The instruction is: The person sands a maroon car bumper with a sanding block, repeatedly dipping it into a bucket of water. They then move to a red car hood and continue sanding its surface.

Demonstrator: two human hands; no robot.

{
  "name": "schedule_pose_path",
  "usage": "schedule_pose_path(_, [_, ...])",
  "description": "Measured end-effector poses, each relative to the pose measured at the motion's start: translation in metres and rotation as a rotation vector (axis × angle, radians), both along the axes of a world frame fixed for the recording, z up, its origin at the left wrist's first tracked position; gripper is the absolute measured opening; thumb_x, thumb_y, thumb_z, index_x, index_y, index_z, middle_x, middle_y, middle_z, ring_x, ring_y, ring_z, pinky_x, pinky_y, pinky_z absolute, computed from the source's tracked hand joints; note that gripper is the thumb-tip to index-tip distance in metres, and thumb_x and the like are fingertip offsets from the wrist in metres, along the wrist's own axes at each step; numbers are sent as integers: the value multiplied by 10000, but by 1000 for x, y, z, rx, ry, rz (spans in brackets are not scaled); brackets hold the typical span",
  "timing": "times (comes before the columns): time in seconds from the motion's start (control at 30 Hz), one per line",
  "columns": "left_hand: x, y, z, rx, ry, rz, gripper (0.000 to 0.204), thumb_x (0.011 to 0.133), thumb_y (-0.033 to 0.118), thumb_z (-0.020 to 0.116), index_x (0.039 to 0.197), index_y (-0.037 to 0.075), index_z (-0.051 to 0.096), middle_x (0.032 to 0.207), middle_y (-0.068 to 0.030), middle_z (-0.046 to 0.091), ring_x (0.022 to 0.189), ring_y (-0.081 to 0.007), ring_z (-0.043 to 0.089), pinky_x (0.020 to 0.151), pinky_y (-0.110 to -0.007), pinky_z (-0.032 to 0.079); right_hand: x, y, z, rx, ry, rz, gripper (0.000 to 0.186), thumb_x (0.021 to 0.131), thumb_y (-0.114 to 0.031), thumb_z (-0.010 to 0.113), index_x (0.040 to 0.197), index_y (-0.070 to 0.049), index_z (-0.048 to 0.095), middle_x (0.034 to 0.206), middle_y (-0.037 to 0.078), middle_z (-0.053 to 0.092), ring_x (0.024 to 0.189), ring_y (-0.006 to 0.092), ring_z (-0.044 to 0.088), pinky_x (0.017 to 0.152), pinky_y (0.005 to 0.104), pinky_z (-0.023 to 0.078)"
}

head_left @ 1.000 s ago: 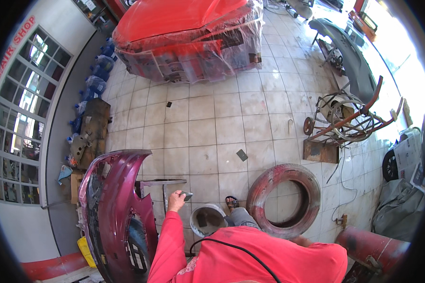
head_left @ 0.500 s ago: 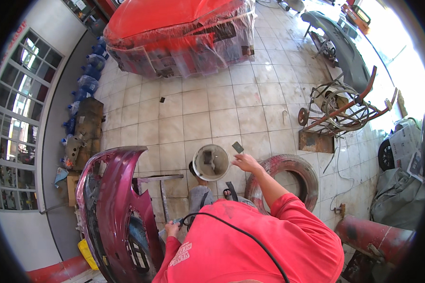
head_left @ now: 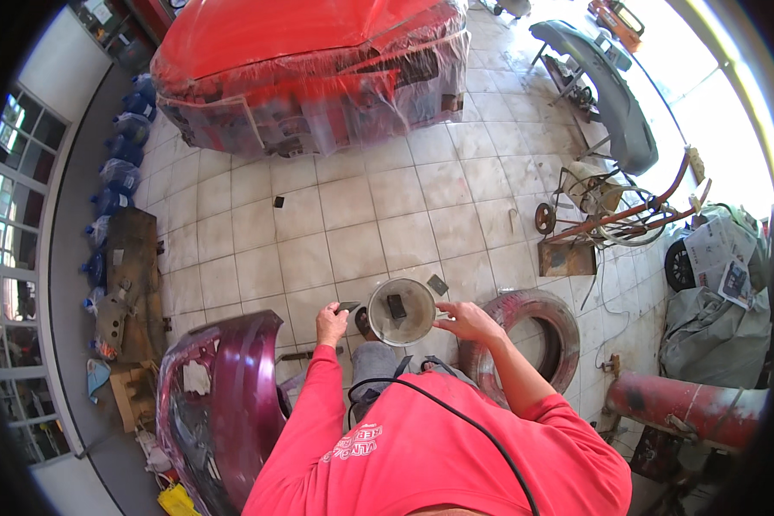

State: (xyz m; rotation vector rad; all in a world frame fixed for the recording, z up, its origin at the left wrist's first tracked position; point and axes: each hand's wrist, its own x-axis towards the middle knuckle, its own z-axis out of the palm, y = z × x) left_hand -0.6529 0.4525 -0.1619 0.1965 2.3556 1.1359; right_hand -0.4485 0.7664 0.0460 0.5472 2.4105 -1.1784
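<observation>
Red shirt (head_left: pixel 439 456) bent low and a black cord (head_left: pixel 473 422) trailing across its back, a person reaches both arms toward a bucket (head_left: pixel 402 344) on a tiled floor (head_left: pixel 353 206). The left hand (head_left: pixel 329 327) pinches a dark flat piece (head_left: pixel 348 306) near the bucket's left side, its fingers closed on one end, seemingly so the rest projects free. The right hand (head_left: pixel 471 321) meets the opposite rim, fingers parted with nothing seen between them; whether they press on it cannot be told, though the pose would suit steadying the vessel. Inside lies a dark block (head_left: pixel 396 306). The bucket stands centrally, perhaps to serve either arm. To the left is a glossy purple bumper (head_left: pixel 245 378); to the right, a paint-smeared tyre (head_left: pixel 568 340) lies flat. Just past the bucket rests a small dark card (head_left: pixel 437 284). Farther off stand a hose-laden cart (head_left: pixel 611 228) and a grey bumper (head_left: pixel 615 103), raised on legs, likely for access. Beyond, a red car (head_left: pixel 292 34) wears clear plastic sheeting (head_left: pixel 318 112), presumably as masking.
</observation>
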Motion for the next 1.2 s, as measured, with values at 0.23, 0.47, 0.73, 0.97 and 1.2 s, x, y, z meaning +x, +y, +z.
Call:
schedule_pose_path(0.23, [-67, -35, -50, 21, 66, -123, 339, 826, 95, 740, 1125, -62, 716, 940, -142, 757, 681, -191, 720, 569, -329, 605, -51, -31, 31, 27, -60, -108, 614, 933, -445, 733, 1382, -38, 631, 1186, 248, 726, 1079, 365, 726, 939, 438, 561])
schedule_pose_path(0.47, [-110, -21, 42, 157, -235, 35, 405, 864, 67, 720, 1239, -76, 661, 1040, -121, 734, 783, -168, 723, 561, -299, 624, -55, -15, -13, 22, -69, -201, 657, 926, -491, 724, 1378, -23, 633, 1202, 225, 731, 1132, 335, 712, 970, 401, 551])
schedule_pose_path(0.73, [-164, -42, 64, 296, -215, 213, 412, 885, 62, 728, 1263, -73, 639, 1108, -131, 705, 814, -179, 716, 563, -291, 620, 87, 10, -127, 72, -453, -403, 613, 905, -538, 713, 1217, -11, 732, 1121, 205, 751, 1061, 321, 726, 929, 407, 559])
schedule_pose_path(0.97, [-181, -44, 92, 503, -341, 370, 54, 925, 40, 680, 973, 39, 655, 955, -33, 654, 769, -124, 648, 582, -280, 613, 91, -19, -78, -52, -597, -387, 503, 932, -499, 691, 1088, -26, 767, 1008, 172, 761, 978, 342, 727, 861, 425, 568])
schedule_pose_path(1.2, [-217, -30, 86, 527, -369, 444, 106, 951, 90, 677, 1045, 42, 682, 956, -26, 667, 800, -108, 649, 597, -270, 609, -16, 42, -119, -42, -408, -312, 602, 921, -488, 718, 1369, -90, 662, 1210, 231, 722, 1114, 330, 715, 965, 399, 560])
